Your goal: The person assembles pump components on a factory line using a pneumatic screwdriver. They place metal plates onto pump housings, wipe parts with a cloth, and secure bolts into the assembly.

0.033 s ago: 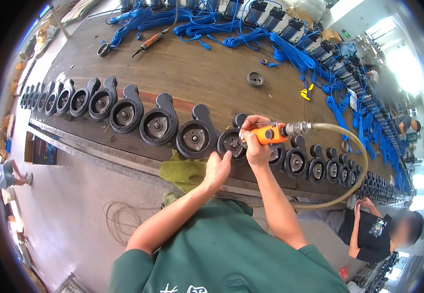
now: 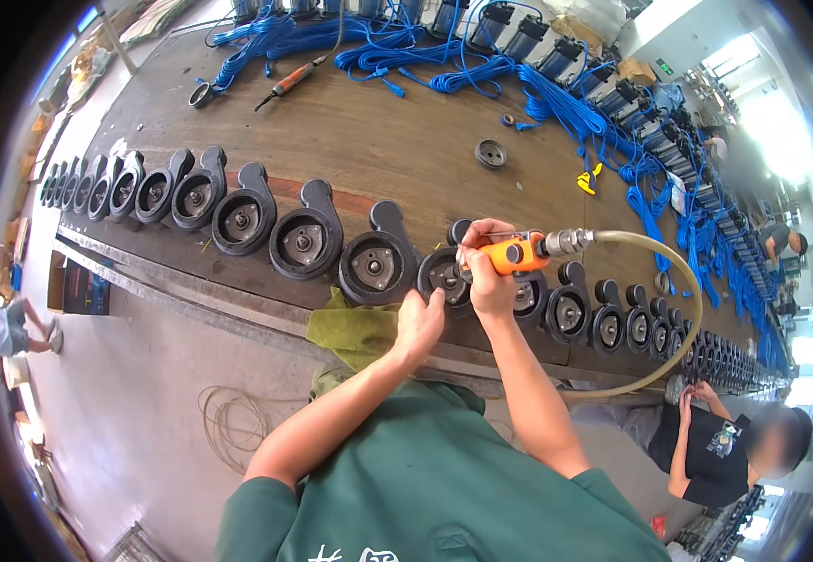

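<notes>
My right hand (image 2: pixel 489 272) is closed around an orange air tool (image 2: pixel 516 255). A metal coupling (image 2: pixel 565 242) joins the tool to a pale, curved air hose (image 2: pixel 682 272). The tool is over a round black pump housing (image 2: pixel 443 271), whose inside is partly hidden by my fingers. With fingers bent, my left hand (image 2: pixel 420 323) grips the near rim of that same housing. Just to its left sits another black housing (image 2: pixel 373 267), with a metal plate and a central shaft inside. A green cloth (image 2: pixel 355 330) hangs over the table edge beside my left wrist.
More black housings (image 2: pixel 303 242) line the near edge of the wooden table (image 2: pixel 388 140). Across it lie an orange-handled tool (image 2: pixel 285 82), a loose black disc (image 2: pixel 490 154) and blue cables (image 2: pixel 556 103) by several motors. A co-worker (image 2: pixel 706 450) stands at the right.
A person at the far left edge has shifted slightly. My hands, the air tool and the housings stay practically where they were.
</notes>
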The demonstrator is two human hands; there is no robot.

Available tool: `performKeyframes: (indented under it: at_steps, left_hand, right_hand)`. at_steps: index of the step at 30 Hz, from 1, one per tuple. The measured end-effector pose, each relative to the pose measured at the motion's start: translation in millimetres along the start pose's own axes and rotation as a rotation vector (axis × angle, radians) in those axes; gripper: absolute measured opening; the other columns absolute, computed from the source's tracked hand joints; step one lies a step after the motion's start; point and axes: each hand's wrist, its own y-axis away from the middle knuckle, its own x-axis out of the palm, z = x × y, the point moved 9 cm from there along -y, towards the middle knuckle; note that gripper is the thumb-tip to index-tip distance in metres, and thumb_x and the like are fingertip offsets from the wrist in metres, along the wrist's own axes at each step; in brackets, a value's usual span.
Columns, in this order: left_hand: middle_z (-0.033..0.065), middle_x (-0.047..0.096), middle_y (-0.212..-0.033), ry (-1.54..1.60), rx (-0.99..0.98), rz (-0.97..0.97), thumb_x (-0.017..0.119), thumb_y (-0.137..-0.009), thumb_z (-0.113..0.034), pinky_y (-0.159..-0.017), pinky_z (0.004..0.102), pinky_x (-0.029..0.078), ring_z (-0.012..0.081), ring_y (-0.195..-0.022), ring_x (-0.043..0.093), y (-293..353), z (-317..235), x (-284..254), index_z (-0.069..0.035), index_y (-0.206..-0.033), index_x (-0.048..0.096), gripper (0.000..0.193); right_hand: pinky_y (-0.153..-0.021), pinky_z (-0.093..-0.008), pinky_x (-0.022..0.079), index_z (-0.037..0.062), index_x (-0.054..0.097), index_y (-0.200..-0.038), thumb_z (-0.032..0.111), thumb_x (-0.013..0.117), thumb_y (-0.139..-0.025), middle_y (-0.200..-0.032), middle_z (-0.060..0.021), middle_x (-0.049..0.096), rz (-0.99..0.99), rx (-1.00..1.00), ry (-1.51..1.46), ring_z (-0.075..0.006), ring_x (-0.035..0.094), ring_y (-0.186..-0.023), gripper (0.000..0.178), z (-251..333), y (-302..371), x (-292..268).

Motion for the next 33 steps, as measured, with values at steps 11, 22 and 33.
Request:
performKeyframes:
  at_steps: [11, 22, 33]
  left_hand:
    - [0.0393, 0.063, -0.096, -0.218, 0.062, -0.135, 0.058, -0.090, -0.030, -0.085, 0.0519, 0.050, 0.0524, -0.096, 0.063, 11, -24, -7, 0.014, -0.099, 0.057, 0.044]
    - [0.0384, 0.063, -0.096, -0.190, 0.078, -0.116, 0.058, -0.089, -0.030, -0.085, 0.0515, 0.050, 0.0509, -0.097, 0.063, 12, -28, -6, 0.015, -0.103, 0.057, 0.047]
    - [0.0344, 0.066, -0.099, -0.151, 0.086, -0.162, 0.059, -0.088, -0.030, -0.085, 0.0499, 0.050, 0.0480, -0.099, 0.065, 11, -25, -6, 0.010, -0.111, 0.059, 0.046]
  right_hand:
    - [-0.060, -0.0225, 0.052, -0.0019, 0.060, -0.101, -0.007, 0.060, -0.079, -0.082, -0.0067, 0.064, -0.011, 0.016, -0.121, -0.0114, 0.062, -0.069, 0.023, -20, -10, 5]
    - [-0.068, -0.0241, 0.052, 0.0002, 0.063, -0.094, -0.006, 0.063, -0.077, -0.083, -0.0047, 0.066, 0.120, -0.014, 0.037, -0.0103, 0.064, -0.074, 0.019, -23, -8, 19]
    - [-0.066, -0.0252, 0.052, -0.0001, 0.062, -0.097, -0.005, 0.063, -0.074, -0.083, -0.0053, 0.065, 0.250, 0.015, 0.051, -0.0109, 0.063, -0.074, 0.024, -28, -1, 33]
